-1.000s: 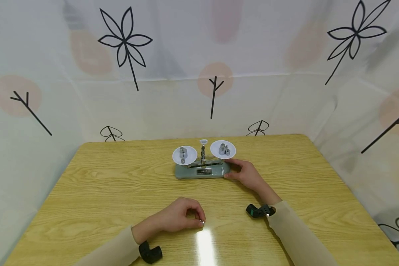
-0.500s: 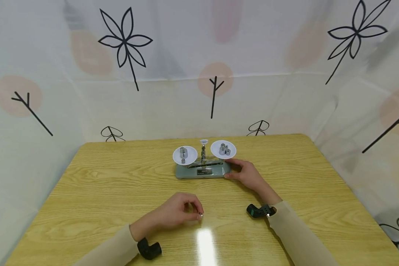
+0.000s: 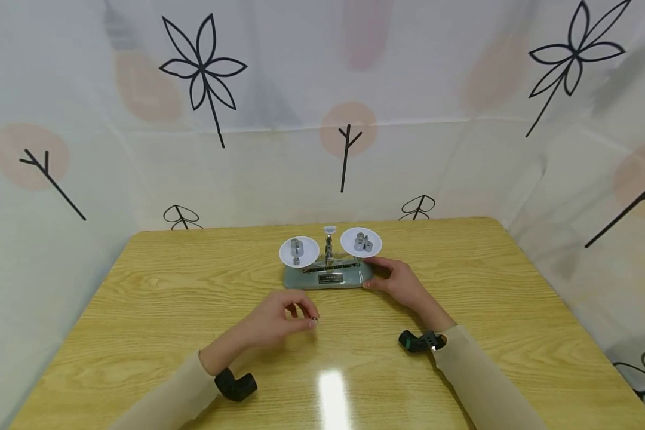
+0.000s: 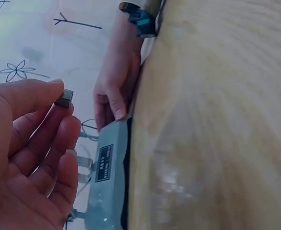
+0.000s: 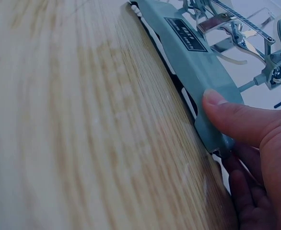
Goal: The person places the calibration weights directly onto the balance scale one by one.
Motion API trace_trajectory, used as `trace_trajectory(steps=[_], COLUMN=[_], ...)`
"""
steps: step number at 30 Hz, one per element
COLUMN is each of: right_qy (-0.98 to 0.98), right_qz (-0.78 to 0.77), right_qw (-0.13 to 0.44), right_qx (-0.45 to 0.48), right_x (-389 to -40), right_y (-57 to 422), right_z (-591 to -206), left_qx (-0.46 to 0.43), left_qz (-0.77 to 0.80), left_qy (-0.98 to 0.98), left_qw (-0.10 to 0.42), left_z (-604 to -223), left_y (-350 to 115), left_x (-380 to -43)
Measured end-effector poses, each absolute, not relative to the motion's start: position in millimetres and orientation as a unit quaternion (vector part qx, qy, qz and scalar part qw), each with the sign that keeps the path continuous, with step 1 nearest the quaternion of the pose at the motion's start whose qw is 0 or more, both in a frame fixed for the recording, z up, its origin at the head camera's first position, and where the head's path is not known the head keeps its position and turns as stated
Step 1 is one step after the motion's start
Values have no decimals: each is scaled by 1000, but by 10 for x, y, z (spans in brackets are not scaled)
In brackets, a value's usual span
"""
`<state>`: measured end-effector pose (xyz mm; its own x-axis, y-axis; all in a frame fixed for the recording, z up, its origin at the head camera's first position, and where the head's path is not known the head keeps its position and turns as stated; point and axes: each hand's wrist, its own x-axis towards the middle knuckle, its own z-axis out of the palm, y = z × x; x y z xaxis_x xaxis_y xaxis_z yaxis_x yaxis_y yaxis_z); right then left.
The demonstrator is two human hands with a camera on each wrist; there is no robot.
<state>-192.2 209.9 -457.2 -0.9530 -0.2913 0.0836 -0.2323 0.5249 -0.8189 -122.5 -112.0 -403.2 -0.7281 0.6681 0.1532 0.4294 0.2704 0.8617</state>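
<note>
A balance scale (image 3: pixel 303 279) with a pale green base stands toward the back of the table. Its left pan (image 3: pixel 309 255) carries a few metal weights (image 3: pixel 298 246), and several more weights (image 3: pixel 359 243) sit in the right pan (image 3: pixel 347 235). My left hand (image 3: pixel 274 319) pinches a small metal weight (image 4: pixel 65 98) between thumb and fingertip, in front of the scale and above the tabletop. My right hand (image 3: pixel 400 283) grips the right end of the base, thumb (image 5: pixel 222 109) on the front face and fingers behind, partly hidden in the right wrist view.
The wood-grain table (image 3: pixel 193 269) extends on all sides of the scale. Behind it hangs a white cloth (image 3: pixel 279 161) with plant drawings. The pointer post (image 3: pixel 329 248) rises between the pans.
My left hand has moved away from my body and slightly left, toward the scale, with the small weight still pinched. My right hand stays on the base.
</note>
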Motion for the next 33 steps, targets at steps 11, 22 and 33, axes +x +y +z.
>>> trace_trajectory(steps=[11,22,33], right_qy=[871,870,873], right_qz=[-467,-469,-464], right_qw=[32,32,31], right_qx=[-149,-149,-149], right_x=[-1924,-1910,-1911], right_y=[2098,2094,2095], right_z=[-4570,-4558,-4563], left_qx=[303,232,231], left_qz=[511,514,465], left_qy=[801,825,854], left_qw=[73,28,-23], left_z=[-3858,-3690,-3663], left_y=[-1272,-1425,-1445], left_x=[-1407,-1613,-1802])
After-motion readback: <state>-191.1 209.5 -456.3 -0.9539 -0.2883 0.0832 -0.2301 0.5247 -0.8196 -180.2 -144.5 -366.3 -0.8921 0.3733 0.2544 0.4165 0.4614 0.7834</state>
